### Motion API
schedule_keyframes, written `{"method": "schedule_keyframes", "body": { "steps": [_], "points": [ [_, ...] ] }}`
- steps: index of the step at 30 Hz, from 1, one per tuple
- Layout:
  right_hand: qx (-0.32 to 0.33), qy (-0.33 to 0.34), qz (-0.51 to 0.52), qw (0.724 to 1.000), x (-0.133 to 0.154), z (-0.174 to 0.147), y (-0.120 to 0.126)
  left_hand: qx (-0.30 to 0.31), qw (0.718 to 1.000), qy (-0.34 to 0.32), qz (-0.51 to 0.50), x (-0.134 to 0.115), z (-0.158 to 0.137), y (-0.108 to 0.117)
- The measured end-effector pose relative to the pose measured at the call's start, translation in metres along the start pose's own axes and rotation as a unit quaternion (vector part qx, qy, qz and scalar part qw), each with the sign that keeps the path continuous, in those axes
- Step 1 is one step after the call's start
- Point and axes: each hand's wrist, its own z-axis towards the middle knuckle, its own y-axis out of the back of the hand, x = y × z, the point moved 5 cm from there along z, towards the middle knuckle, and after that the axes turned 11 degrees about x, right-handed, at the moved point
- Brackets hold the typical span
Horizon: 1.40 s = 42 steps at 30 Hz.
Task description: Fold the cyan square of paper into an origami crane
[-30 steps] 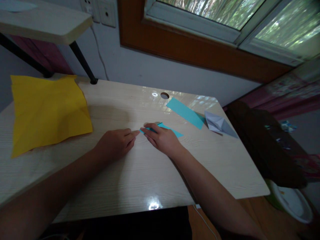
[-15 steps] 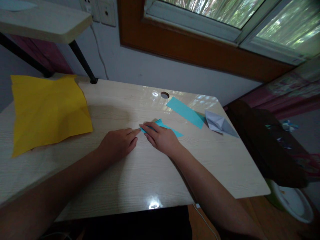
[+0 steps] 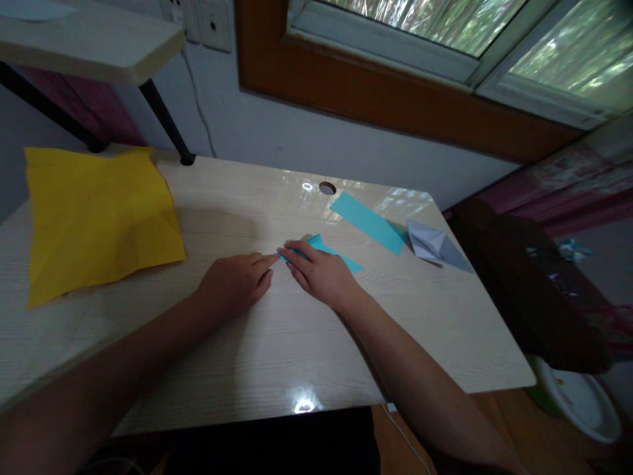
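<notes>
A small piece of folded blue paper [image 3: 327, 245] lies on the desk, with a pointed corner showing beyond my right hand. My right hand [image 3: 320, 269] holds it down, fingers extended over its left part and thumb tucked lower. My left hand [image 3: 238, 280] rests at the paper's left tip, its index finger reaching the point and its other fingers curled in. Both hands nearly meet at that tip. Part of the paper is hidden under the right fingers, so the fold there cannot be made out.
A blue paper strip [image 3: 368, 223] and a folded white paper piece [image 3: 426, 241] lie toward the right. On the left is a large yellow sheet [image 3: 103, 221], near the black legs of a raised shelf [image 3: 99, 46]. The desk [image 3: 316, 349] has a round hole [image 3: 327, 189] near the wall.
Both hands keep almost the same place on the folded blue paper. The whole view has shifted very slightly.
</notes>
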Motion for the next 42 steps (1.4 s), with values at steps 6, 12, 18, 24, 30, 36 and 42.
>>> {"method": "schedule_keyframes", "body": {
  "steps": [6, 12, 18, 24, 30, 36, 42],
  "points": [
    [0.006, 0.000, -0.004, 1.000, 0.001, 0.000, 0.001, 0.000, 1.000, -0.003, 0.010, 0.001, -0.001, 0.000],
    [0.001, 0.008, -0.002, 1.000, 0.001, 0.000, 0.000, -0.007, 0.999, -0.041, 0.030, 0.006, -0.003, -0.002],
    [0.004, 0.009, -0.011, 1.000, 0.000, -0.001, 0.000, -0.018, 0.997, -0.056, 0.040, 0.006, -0.004, -0.002],
    [0.000, 0.013, -0.012, 1.000, 0.000, -0.001, -0.002, -0.022, 0.998, -0.034, 0.049, 0.002, -0.004, -0.001],
    [-0.008, 0.013, -0.003, 1.000, 0.000, -0.001, -0.001, -0.009, 0.997, -0.022, 0.073, -0.002, -0.002, -0.002],
    [-0.014, 0.014, -0.002, 1.000, 0.001, -0.001, 0.000, -0.013, 0.996, -0.027, 0.079, -0.003, -0.001, -0.001],
    [-0.034, 0.009, 0.011, 0.999, -0.005, -0.005, -0.001, -0.016, 0.996, -0.031, 0.080, -0.002, -0.001, -0.002]
  ]
}}
